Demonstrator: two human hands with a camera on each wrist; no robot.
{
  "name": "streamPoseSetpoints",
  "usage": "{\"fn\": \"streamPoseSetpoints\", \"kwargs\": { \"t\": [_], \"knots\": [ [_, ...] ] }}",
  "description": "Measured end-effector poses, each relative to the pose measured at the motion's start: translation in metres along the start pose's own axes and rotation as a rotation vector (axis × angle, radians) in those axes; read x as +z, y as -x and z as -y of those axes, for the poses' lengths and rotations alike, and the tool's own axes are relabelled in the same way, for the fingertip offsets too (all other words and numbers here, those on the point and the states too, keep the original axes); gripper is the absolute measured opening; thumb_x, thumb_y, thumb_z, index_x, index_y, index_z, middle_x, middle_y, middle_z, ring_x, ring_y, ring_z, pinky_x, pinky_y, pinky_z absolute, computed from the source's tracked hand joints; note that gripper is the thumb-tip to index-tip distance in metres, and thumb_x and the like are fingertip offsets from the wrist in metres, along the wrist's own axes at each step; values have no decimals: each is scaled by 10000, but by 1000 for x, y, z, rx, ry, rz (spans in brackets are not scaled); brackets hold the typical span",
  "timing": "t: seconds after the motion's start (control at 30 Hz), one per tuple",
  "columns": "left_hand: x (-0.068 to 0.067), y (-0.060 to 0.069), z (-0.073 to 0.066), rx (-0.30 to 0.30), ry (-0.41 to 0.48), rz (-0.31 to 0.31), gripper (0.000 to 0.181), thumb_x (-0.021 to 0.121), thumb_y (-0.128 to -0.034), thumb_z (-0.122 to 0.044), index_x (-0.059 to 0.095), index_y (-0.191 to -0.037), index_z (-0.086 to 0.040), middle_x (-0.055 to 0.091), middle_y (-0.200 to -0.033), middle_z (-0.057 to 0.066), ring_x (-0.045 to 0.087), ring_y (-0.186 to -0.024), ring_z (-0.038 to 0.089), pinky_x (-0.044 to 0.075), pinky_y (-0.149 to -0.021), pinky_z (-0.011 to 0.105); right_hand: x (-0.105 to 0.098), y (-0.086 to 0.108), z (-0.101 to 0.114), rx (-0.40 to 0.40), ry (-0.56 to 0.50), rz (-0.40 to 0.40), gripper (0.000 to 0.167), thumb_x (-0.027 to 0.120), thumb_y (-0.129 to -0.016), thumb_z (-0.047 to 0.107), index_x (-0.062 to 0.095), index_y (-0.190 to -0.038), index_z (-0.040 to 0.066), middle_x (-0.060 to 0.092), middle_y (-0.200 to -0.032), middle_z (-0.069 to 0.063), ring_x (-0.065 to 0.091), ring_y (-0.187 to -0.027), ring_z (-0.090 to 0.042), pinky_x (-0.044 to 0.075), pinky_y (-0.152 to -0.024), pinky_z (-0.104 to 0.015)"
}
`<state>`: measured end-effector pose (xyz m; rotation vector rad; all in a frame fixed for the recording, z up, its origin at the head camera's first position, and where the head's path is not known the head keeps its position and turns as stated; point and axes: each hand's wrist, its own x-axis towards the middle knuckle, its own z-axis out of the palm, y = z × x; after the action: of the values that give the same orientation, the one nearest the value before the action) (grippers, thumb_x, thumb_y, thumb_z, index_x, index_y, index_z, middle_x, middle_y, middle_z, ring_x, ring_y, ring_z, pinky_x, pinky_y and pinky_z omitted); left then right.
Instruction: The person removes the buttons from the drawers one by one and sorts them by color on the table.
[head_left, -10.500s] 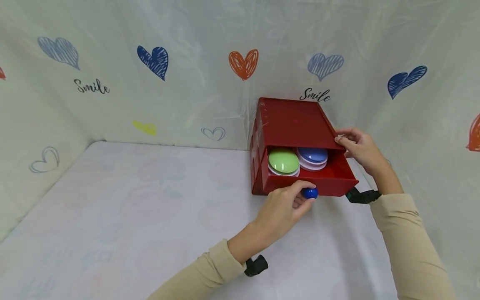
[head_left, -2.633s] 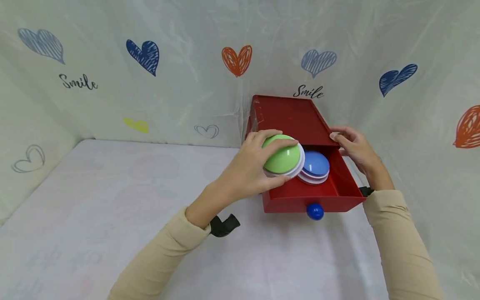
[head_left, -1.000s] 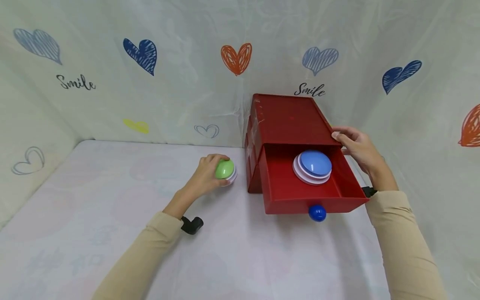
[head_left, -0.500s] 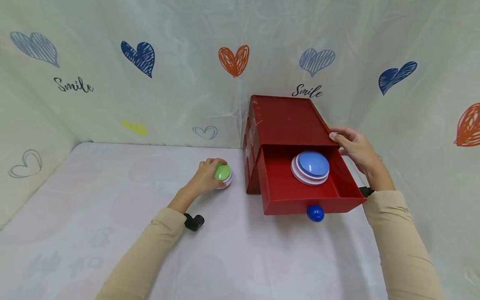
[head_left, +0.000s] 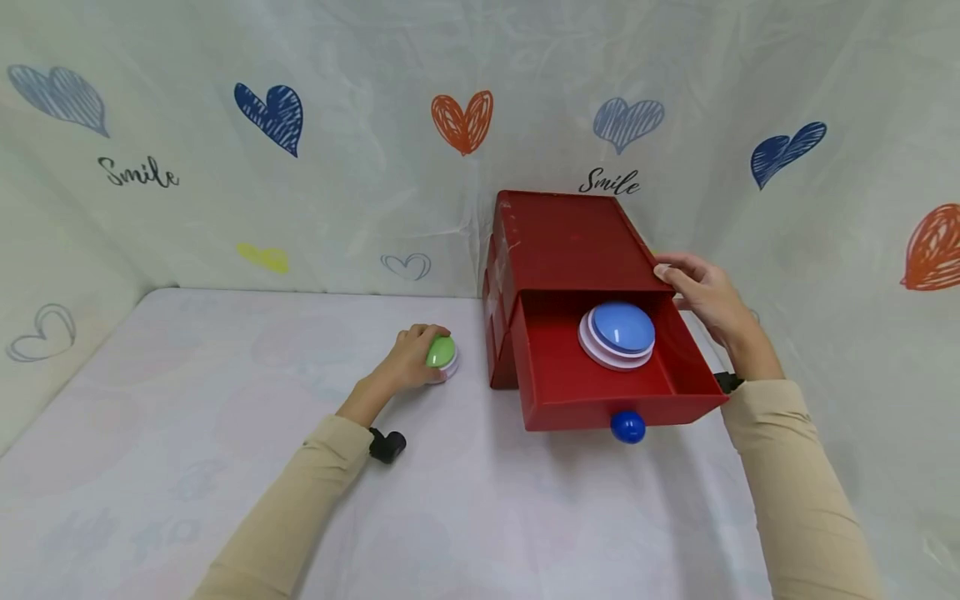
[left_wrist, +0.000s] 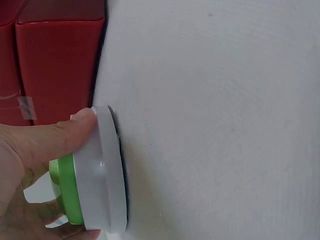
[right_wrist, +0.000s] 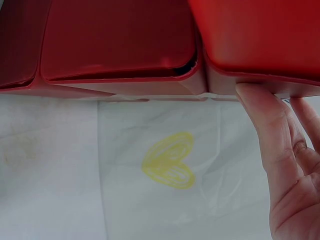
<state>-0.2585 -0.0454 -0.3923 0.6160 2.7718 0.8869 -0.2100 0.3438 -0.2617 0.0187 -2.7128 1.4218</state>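
Observation:
My left hand (head_left: pixel 412 360) holds a round push button with a green dome (head_left: pixel 440 352) and a white base, thumb and fingers around its sides. In the left wrist view, the white base (left_wrist: pixel 102 170) rests flat against the white table. My right hand (head_left: pixel 708 296) rests against the right side of a red drawer box (head_left: pixel 577 242), near its upper front edge. In the right wrist view its fairly straight thumb and fingers touch the red side. The drawer (head_left: pixel 570 383) is pulled out. Inside sits a blue-domed push button (head_left: pixel 622 327) on a white base.
A blue round knob (head_left: pixel 627 427) sticks out from the drawer's front. Behind the table (head_left: pixel 465 508) hangs a pale curtain (head_left: pixel 360 200) printed with hearts. The red box stands against it at the table's right side.
Since the first frame, the drawer has been pulled further out by its knob. My left hand lifted the green button from it and set it down left of the box. My right hand stayed put.

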Motion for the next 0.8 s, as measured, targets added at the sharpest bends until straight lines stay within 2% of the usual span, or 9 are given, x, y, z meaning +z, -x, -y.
{"fn": "streamPoseSetpoints", "kwargs": {
  "t": [0.27, 0.57, 0.7, 0.8],
  "knots": [
    [1, 3, -1, -8, -4, -2, 637, 738, -774, -124, 434, -1333, -106, 345, -1412, 245, 351, -1237, 413, 369, -1001, 544, 0, 0, 1, 11, 11, 2, 584, 471, -923, 485, 419, -1373, 116, 541, -1061, 204, 563, -925, 13, 509, -748, -175],
    [-10, 6, -1, 40, -19, 39, 657, 740, -780, -185, 425, -1344, -68, 316, -1418, 290, 359, -1261, 459, 370, -998, 575, -1, 0, 0, -13, 0, 16, 558, 474, -933, 448, 421, -1375, 109, 540, -1039, 219, 568, -912, 17, 515, -734, -168],
    [-18, 9, -10, 55, -4, 35, 642, 722, -800, -182, 423, -1357, -72, 304, -1438, 270, 332, -1292, 450, 355, -1019, 567, 0, 0, 0, -9, -1, 9, 558, 473, -933, 452, 423, -1372, 112, 543, -1039, 219, 570, -911, 18, 515, -734, -169],
    [-27, 11, -21, 72, 30, -8, 591, 687, -831, -172, 430, -1356, -86, 334, -1435, 235, 334, -1303, 421, 336, -1041, 554, 0, -1, 0, -9, -2, 9, 559, 472, -934, 450, 420, -1377, 113, 539, -1039, 219, 566, -912, 19, 512, -732, -164]
  ]
}}
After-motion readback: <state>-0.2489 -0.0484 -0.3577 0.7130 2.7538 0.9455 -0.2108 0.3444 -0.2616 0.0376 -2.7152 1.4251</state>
